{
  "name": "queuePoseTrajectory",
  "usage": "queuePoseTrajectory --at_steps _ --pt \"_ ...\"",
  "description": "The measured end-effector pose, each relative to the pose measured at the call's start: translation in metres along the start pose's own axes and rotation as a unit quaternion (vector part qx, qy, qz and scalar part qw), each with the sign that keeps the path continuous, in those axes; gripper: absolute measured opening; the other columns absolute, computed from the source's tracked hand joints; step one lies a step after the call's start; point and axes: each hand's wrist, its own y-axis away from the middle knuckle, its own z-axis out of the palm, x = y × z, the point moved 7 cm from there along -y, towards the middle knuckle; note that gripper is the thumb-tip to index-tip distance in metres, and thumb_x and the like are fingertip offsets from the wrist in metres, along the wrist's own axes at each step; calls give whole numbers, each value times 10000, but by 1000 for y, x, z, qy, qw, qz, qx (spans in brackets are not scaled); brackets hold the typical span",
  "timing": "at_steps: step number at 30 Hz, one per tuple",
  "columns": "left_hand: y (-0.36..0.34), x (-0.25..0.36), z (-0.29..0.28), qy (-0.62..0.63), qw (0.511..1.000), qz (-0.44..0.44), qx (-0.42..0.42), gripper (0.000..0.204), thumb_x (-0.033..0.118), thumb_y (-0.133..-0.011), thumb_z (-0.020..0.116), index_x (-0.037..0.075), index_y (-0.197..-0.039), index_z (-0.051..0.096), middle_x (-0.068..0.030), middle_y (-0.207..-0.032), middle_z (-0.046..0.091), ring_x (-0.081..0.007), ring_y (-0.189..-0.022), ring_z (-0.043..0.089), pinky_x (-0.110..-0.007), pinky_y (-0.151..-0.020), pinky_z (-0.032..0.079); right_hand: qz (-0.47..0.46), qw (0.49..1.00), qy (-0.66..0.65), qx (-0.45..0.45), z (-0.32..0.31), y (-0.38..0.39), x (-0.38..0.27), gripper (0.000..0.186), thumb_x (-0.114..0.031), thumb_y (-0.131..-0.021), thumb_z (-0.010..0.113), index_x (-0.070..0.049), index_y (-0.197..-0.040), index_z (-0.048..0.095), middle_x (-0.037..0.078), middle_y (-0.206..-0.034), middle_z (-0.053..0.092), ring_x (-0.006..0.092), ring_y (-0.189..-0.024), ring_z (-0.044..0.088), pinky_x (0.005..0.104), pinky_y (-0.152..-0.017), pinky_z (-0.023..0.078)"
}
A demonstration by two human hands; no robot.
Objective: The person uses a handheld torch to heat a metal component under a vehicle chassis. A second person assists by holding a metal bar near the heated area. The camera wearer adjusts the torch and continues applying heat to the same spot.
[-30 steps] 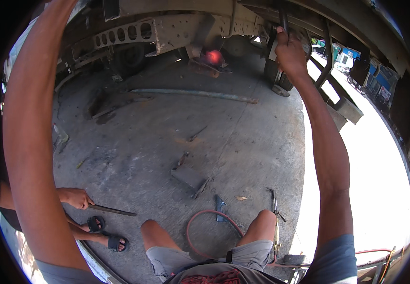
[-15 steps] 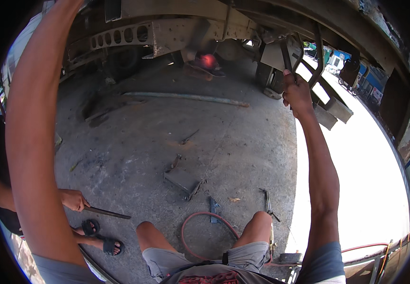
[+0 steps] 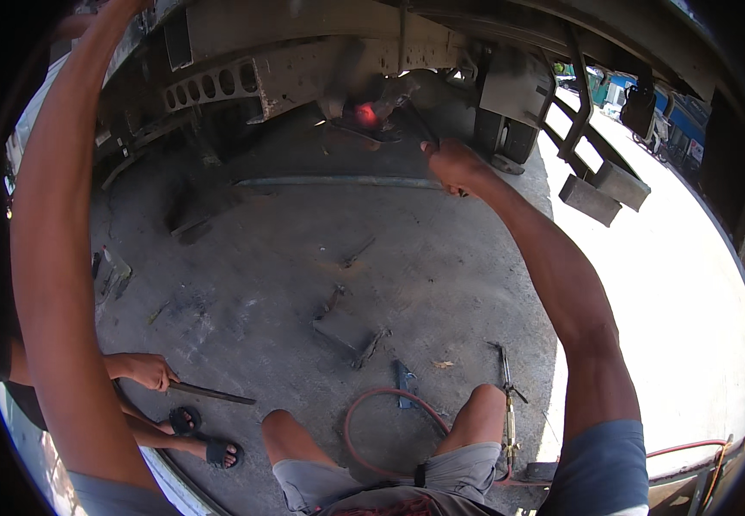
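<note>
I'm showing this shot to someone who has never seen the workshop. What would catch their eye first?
First the glowing red-orange hot spot on the grey steel vehicle frame overhead, top centre. Next the person's two bare arms: the right hand is stretched toward that glow, and the left arm runs up the left edge. On the stained concrete floor below, a red rubber hose loops between the person's knees, and another person's hand at lower left holds a dark metal rod.

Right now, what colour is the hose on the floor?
The curled rubber hose is red, seen in the head view.
</note>
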Motion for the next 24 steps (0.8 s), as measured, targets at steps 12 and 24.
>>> queuePoseTrajectory --at_steps 12,24 --pt "26 32 10 63 997 -29 -19 900 847 -985 531 14 -1310 638 -110 -1265 562 -271 -1219 509 -454 -1188 344 2 943 -314 108 -84 19 -32 481 -489 -1114 572 -9 -1134 593 6 -705 512 120 -498 451 327 -441 393" --pt "18 26 19 31 994 -102 2 1022 923 -915 534 7 -1359 628 -205 -1370 578 -343 -1356 510 -480 -1211 330 27 980 -127 -151 12 -5 -6 514 -504 -1132 507 -3 -1156 617 102 -726 615 210 -602 587 428 -590 478"
